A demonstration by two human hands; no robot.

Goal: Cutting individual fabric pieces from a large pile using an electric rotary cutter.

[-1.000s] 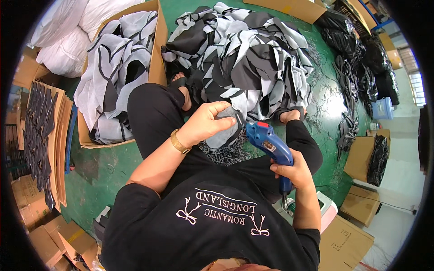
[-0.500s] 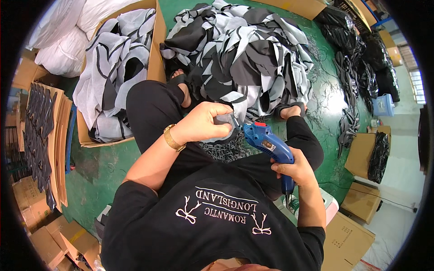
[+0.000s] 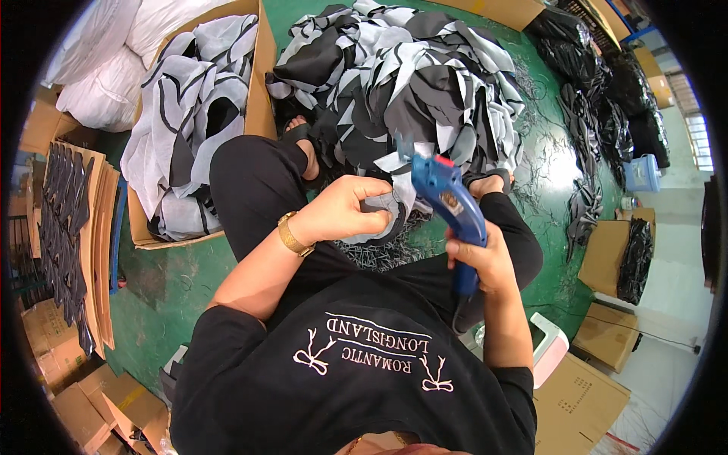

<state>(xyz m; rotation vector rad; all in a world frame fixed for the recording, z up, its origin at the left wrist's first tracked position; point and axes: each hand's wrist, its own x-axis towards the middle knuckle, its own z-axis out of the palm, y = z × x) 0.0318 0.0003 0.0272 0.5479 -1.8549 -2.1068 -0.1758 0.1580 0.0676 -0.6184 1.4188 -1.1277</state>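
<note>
Between the thumb and fingers of my left hand [image 3: 341, 209] is the edge of a grey fabric piece [image 3: 388, 210] with a dark border, held over the gap between my legs. My right hand [image 3: 487, 259] is wrapped round the handle of blue electric scissors [image 3: 449, 196] with a red switch. Their blurred tip points up and away, apart from the piece in my left hand and in front of the large heap of grey, black and white fabric pieces [image 3: 432, 98]. Thin dark trimmings [image 3: 383, 256] lie on the floor below my left hand.
An open cardboard box [image 3: 260, 83] full of similar fabric stands at left, beside my knee. White sacks [image 3: 102, 87] are behind it. Black plastic bags [image 3: 580, 57], a blue bucket [image 3: 643, 174] and cartons [image 3: 605, 337] line the right side. Loose threads are scattered over the green floor.
My right hand has swung the electric scissors upward and away from the fabric piece, so their tip is now higher. My left hand has stayed nearly still, keeping its pinch.
</note>
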